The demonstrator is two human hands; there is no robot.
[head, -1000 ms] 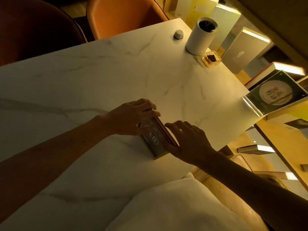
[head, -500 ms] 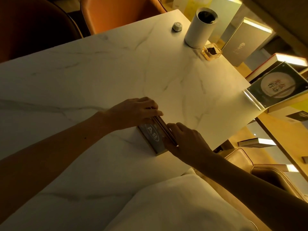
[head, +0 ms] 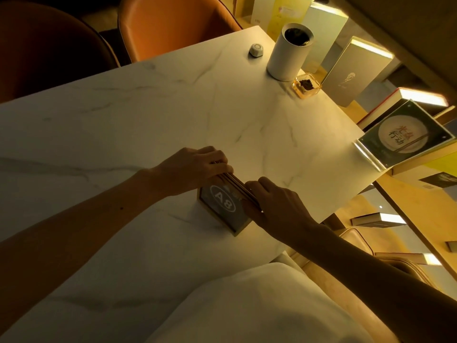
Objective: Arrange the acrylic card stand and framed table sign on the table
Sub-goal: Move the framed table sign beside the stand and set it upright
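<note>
Here the framed table sign [head: 223,208] stands upright near the table's [head: 123,134] near right edge, its dark face marked "A8" in a white oval turned toward the camera and its pale wooden frame resting on the marble top. The left hand [head: 191,169] lies over the sign's top left end, fingers curled and closed down along the upper edge. The right hand [head: 273,205] grips the top right end, fingers bent over the edge and thumb on the near side, so both hands are clamped on the sign. The acrylic card stand [head: 401,137] sits well apart at the table's right edge, tilted, showing a round pale design on a dark card. Farther back stand a white cylinder [head: 288,53], a small amber glass dish [head: 306,85] just beside it, and a little white puck [head: 256,50]. Compared with half a second ago, the sign's face is turned more squarely toward the camera, so the "A8" reads fully, and the right hand has slid a little further along the top edge; the left hand keeps its hold.
</note>
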